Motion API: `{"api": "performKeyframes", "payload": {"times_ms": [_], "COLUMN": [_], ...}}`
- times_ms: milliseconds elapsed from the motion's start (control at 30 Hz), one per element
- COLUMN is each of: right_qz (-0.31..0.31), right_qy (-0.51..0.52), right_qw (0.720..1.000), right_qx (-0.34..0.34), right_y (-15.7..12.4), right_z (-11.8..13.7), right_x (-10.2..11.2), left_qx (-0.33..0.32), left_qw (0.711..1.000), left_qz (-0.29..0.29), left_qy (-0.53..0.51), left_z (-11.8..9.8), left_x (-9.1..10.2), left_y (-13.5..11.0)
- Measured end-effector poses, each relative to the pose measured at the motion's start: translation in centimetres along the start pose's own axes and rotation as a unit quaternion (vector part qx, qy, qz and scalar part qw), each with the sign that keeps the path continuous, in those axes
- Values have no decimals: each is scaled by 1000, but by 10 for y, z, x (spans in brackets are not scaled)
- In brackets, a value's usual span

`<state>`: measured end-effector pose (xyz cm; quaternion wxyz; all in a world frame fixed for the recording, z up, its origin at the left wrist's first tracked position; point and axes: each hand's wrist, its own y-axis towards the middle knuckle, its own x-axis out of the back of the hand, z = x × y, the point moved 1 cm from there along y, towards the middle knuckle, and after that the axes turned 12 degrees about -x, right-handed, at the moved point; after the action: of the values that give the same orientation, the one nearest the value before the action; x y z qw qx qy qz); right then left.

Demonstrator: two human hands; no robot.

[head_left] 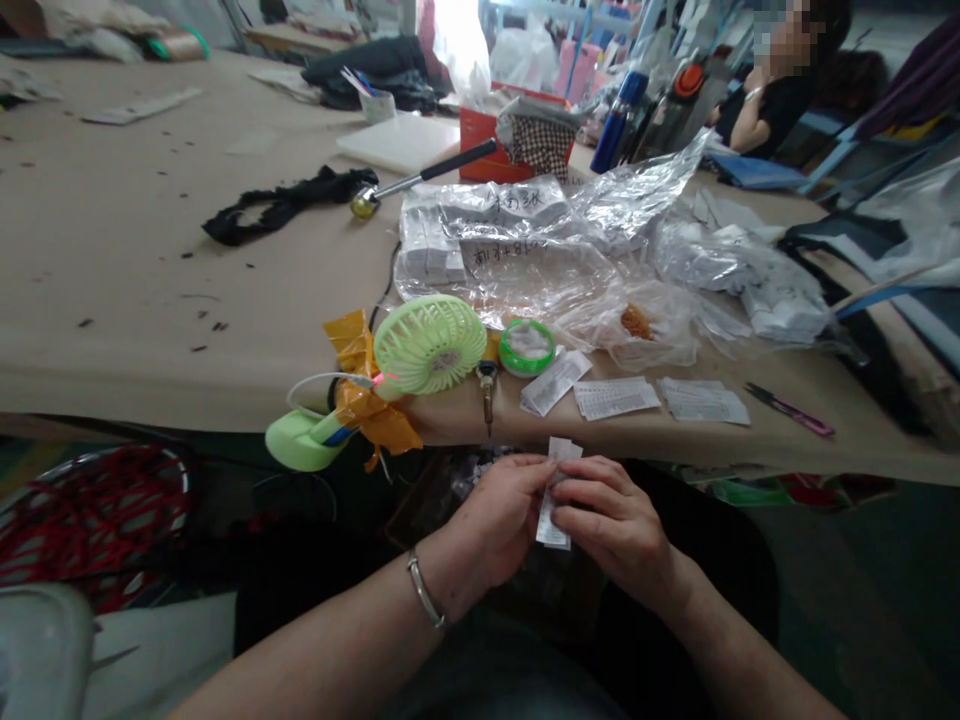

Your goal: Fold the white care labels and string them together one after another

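Between my hands, just below the table's front edge, is a small bundle of white printed labels. My left hand pinches it from the left side. From the right, the fingers of my right hand are closed on the same labels. Three stacks of similar labels lie along the table edge above: a fanned stack, a middle stack and a right stack. A round green-rimmed container with something pale inside sits behind them. Thread snips with a dark pink handle lie to the right.
A green fan is taped to the table edge at left, beside a pointed tool. Clear plastic bags with white bundles lie behind. Farther back are a hammer-like tool, black cloth, a blue bottle and a seated person.
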<state>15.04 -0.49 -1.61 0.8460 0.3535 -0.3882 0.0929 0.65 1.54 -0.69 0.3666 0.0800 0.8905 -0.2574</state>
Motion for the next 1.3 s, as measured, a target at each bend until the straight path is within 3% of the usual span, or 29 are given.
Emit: {"api": "performKeyframes", "payload": {"times_ms": [133,367,467,567,633,733,1033,1133,1300], "right_qz": [9,19,-38,-130,-130,-95,-154,-174,-258], "right_qy": [3,-8,-70,-219,-305,-358,-268,-244,-163], "right_qw": [1000,1000,994,948,913,896,928,928,914], "right_qx": [2,-18,-81,-192,-237,-245,-208,-222,-266], "right_y": [-2,-9,-14,-22,-30,-41,-43,-43,-40], "right_z": [-2,-2,-19,-50,-68,-85,-90,-93,-91], "right_x": [0,5,24,47,57,62,74,76,80], "left_qx": [21,40,62,67,72,81,72,77,73], "left_qw": [999,998,995,991,990,988,988,988,989], "left_qz": [26,17,-9,-23,-29,-37,-38,-38,-40], "left_qy": [0,39,79,110,119,125,129,129,126], "left_z": [2,3,3,4,5,7,7,8,8], "left_x": [3,3,3,3,2,0,1,2,4], "left_y": [-1,-1,-1,-1,-1,-2,-5,-5,-3]}}
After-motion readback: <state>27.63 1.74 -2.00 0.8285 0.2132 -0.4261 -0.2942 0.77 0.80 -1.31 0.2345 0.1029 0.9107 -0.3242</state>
